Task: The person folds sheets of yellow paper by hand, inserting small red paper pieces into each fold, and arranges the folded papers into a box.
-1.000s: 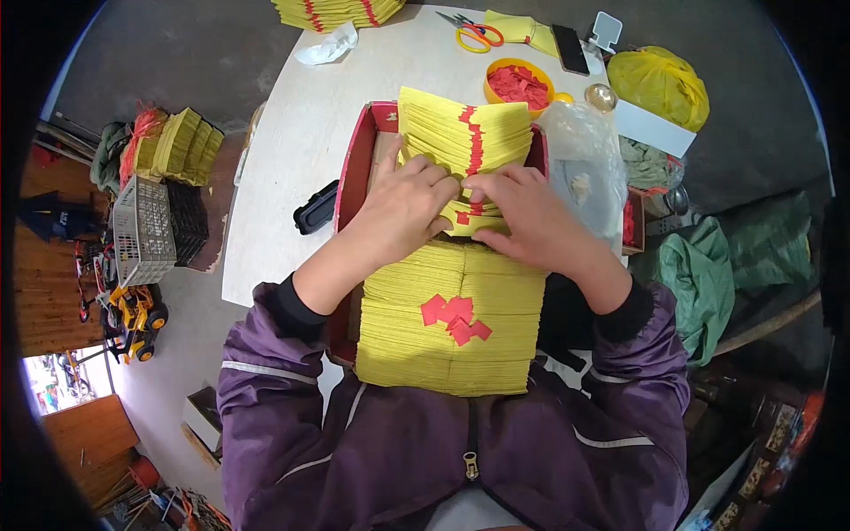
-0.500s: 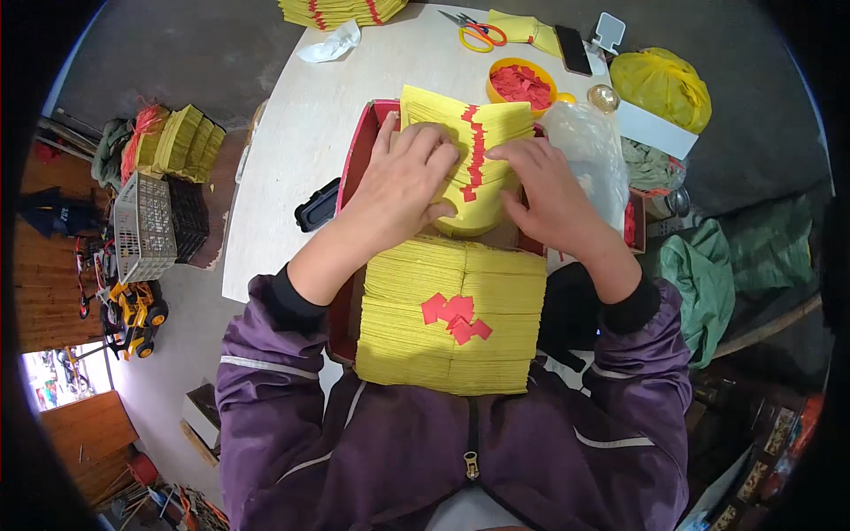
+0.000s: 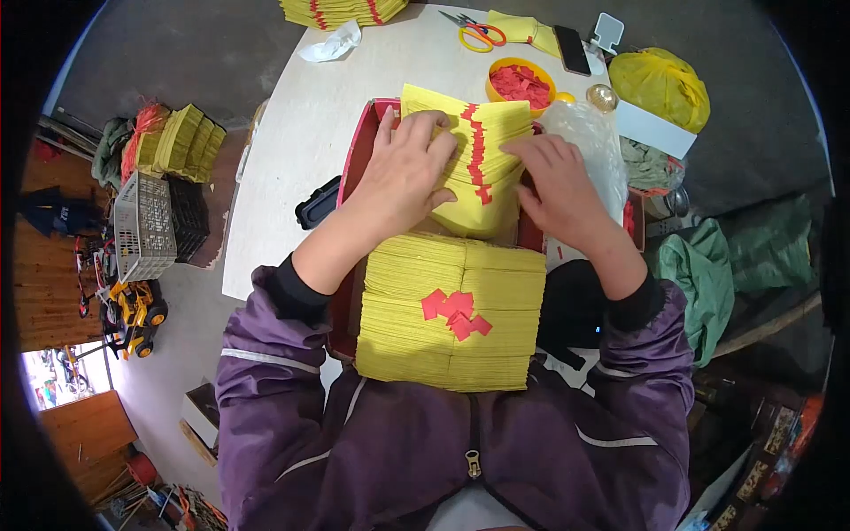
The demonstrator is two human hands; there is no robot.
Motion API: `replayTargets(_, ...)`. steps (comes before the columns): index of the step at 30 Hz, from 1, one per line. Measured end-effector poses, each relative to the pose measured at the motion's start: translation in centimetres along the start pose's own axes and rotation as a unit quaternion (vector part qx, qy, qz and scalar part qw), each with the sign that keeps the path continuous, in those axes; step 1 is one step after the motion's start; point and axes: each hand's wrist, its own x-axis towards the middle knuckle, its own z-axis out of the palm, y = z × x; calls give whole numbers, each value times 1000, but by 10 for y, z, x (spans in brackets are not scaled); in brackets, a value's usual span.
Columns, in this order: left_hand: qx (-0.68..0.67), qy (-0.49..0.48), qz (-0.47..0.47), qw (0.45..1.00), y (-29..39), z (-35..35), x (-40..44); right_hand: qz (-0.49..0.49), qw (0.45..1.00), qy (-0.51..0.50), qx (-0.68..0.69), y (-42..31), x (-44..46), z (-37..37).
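A stack of overlapping yellow paper sheets (image 3: 502,181) rests at the far end of a red box (image 3: 356,150), with a ragged column of red paper squares (image 3: 477,155) down its middle. My left hand (image 3: 409,168) grips the left side of the stack, fingers curled on top and thumb lower down. At the right edge, my right hand (image 3: 556,181) holds the sheets with bent fingers, its thumb lower down. Closer to my body stands a thick, tightly packed block of yellow paper (image 3: 412,341), with several loose red paper squares (image 3: 458,305) on top.
A yellow bowl of red paper pieces (image 3: 521,84) stands beyond the box, near scissors (image 3: 481,35) and a phone (image 3: 572,50). A clear plastic bag (image 3: 589,146) lies to the right. A black plastic case (image 3: 317,205) sits left of the box.
The front sheet's rounded lower edge has flattened to a folded corner, and the bottom of the red column has shifted right. My right hand has moved slightly right.
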Motion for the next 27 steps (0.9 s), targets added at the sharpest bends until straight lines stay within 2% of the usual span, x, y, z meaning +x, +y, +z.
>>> replayTargets(2,2,8,-5,1000,-1,2,1,-14,1000,15,-19,2,-4,8)
replayTargets(7,12,-70,7,997,-5,0,2,-15,998,37,-42,-3,-1,20)
replayTargets(9,28,-41,-8,999,-5,5,3,123,983,-2,133,-20,1,6)
replayTargets(11,49,-10,-26,998,-8,9,4,252,919,-42,300,-37,5,-10)
replayTargets(12,49,-12,-29,998,-11,14,7,251,918,-45,302,-43,4,-15)
replayTargets(14,55,11,-51,997,-16,30,17,320,846,-182,386,-56,0,-27)
replayTargets(16,62,38,-72,995,-20,40,24,377,746,-309,453,-63,-2,-37)
replayTargets(22,70,39,-53,995,-5,25,14,368,742,-356,432,-76,-7,-40)
replayTargets(25,61,32,-43,997,1,17,7,241,900,-209,297,-82,-13,-30)
replayTargets(26,59,30,-39,997,2,14,5,193,937,-156,246,-83,-15,-26)
replayTargets(27,59,29,-39,997,3,12,4,193,937,-155,246,-82,-17,-20)
